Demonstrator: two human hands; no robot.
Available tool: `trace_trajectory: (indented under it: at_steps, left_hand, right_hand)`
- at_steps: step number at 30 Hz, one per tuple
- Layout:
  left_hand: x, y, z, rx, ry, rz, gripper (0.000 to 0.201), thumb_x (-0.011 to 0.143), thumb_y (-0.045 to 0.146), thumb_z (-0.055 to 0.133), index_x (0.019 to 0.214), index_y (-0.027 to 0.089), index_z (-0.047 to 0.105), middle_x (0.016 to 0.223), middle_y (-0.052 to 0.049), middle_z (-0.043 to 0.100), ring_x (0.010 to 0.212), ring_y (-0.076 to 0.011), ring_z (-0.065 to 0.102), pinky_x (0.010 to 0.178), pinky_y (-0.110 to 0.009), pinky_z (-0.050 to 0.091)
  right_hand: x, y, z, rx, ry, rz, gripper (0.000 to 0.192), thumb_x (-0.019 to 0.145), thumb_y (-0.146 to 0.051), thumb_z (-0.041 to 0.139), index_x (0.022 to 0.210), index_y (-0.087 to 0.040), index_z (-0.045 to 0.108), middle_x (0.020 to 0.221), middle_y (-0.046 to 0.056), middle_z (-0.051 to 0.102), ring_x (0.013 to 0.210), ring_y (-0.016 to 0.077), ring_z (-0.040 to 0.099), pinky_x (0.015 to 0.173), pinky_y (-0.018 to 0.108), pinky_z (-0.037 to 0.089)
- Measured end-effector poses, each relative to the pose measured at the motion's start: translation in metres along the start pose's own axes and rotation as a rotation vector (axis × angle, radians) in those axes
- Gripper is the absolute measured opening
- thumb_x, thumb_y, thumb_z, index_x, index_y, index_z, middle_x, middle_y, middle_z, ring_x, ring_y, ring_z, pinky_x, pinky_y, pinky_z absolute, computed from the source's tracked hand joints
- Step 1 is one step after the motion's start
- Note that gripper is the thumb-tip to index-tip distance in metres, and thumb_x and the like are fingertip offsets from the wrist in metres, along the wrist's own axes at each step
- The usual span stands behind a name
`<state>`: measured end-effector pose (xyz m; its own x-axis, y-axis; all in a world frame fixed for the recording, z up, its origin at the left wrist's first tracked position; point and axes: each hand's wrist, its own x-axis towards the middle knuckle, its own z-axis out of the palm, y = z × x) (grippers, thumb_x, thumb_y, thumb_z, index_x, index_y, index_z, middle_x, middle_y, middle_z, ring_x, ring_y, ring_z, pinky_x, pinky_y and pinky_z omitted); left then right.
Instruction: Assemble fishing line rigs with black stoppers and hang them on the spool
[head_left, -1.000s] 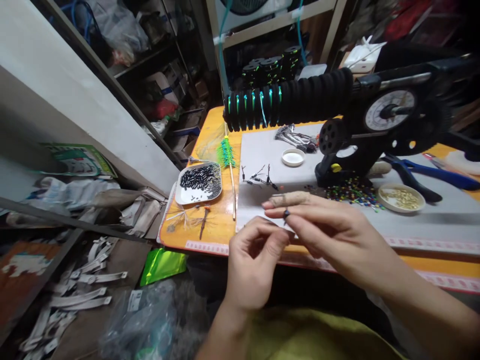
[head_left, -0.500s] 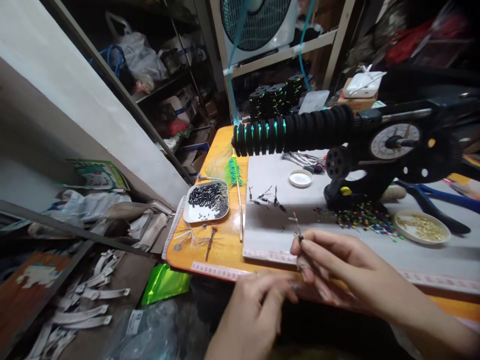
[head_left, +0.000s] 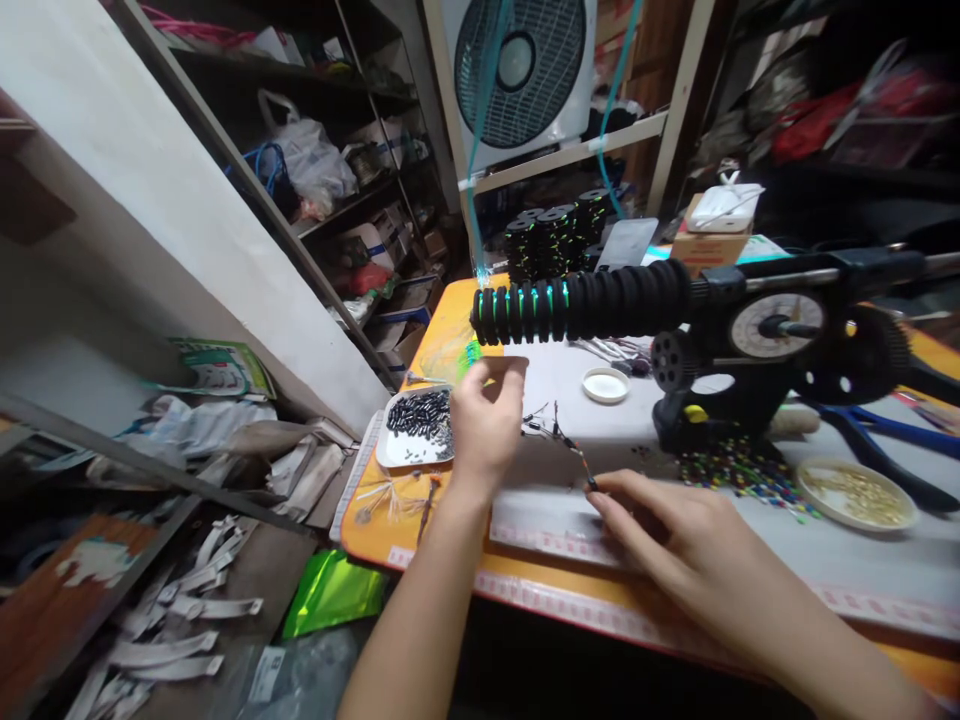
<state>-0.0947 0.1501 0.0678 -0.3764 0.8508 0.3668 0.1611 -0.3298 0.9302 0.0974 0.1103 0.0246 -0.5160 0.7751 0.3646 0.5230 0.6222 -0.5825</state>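
Note:
My right hand [head_left: 667,525] is over the front of the white board, thumb and forefinger pinching a slim black-and-orange piece [head_left: 587,468] whose thin end points up and left. Just beyond its tip lie small black pieces with wire ends [head_left: 556,425]. My left hand [head_left: 489,425] reaches forward beside the green bristly bundle [head_left: 471,352] and partly covers it. Its thumb and fingers are curled together; what they hold, if anything, is hidden. Left of that wrist, a white tray [head_left: 397,450] contains black tubes and smaller dark bits.
A black machine [head_left: 780,325] carries a ribbed roller [head_left: 585,300] above the board. Further right are colourful beads [head_left: 742,470], a dish [head_left: 810,490] of gold-coloured bits and blue-handled pliers [head_left: 900,430]. A small white dish [head_left: 606,386] sits under the roller. Behind stands a fan [head_left: 521,70].
My left hand has gone from the table's front edge forward to the green bundle. My right hand keeps its pinch on the slim piece, now nearer the wired pieces. The view has shifted slightly.

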Motion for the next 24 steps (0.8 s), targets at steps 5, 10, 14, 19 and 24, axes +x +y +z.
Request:
trace_trajectory:
  at_steps: [5,10,14,19,24]
  left_hand:
    - [-0.048,0.008,-0.01,-0.17,0.079,0.182,0.019,0.096,0.037,0.064,0.087,0.021,0.068,0.092,-0.002,0.062,0.096,-0.0158,0.06,0.089,-0.028,0.047]
    - [-0.095,0.015,-0.024,-0.48,-0.071,-0.166,0.019,0.1,0.039,0.059,0.11,0.024,0.063,0.071,0.003,0.06,0.066,-0.0109,0.056,0.069,-0.023,0.046]
    - [-0.119,0.015,-0.041,-0.333,-0.097,-0.344,0.024,0.099,0.039,0.061,0.11,0.019,0.066,0.071,0.002,0.062,0.072,-0.0107,0.058,0.075,-0.022,0.045]
    - [-0.147,0.011,-0.056,-0.255,-0.113,-0.526,0.04,0.097,0.05,0.061,0.115,0.015,0.065,0.057,0.006,0.051,0.053,-0.0069,0.046,0.058,-0.019,0.037]
    - [-0.185,0.0,-0.073,-0.201,-0.249,-0.734,0.056,0.089,0.068,0.059,0.094,0.014,0.071,0.047,0.007,0.04,0.043,-0.0051,0.033,0.047,-0.019,0.029]
  right_hand:
    - [-0.003,0.012,0.005,-0.161,0.027,-0.059,0.029,0.102,-0.028,0.043,0.107,-0.018,0.07,0.096,0.008,0.08,0.077,0.0229,0.077,0.068,0.034,0.059]
    - [-0.011,0.011,0.004,-0.253,0.066,-0.118,0.032,0.105,-0.03,0.04,0.109,-0.016,0.068,0.097,0.011,0.077,0.076,0.0248,0.076,0.068,0.038,0.061]
    - [-0.019,0.0,-0.001,-0.223,0.084,-0.185,0.026,0.105,-0.028,0.043,0.107,-0.017,0.066,0.094,0.009,0.076,0.076,0.0226,0.075,0.065,0.034,0.059]
    - [-0.029,-0.02,0.002,-0.141,0.054,-0.269,0.02,0.103,-0.019,0.045,0.106,-0.018,0.065,0.087,0.007,0.074,0.071,0.0188,0.073,0.059,0.029,0.055]
    - [-0.041,-0.043,0.008,0.039,0.006,-0.464,0.023,0.101,-0.012,0.046,0.105,-0.017,0.069,0.081,0.006,0.076,0.07,0.0174,0.071,0.064,0.027,0.056]
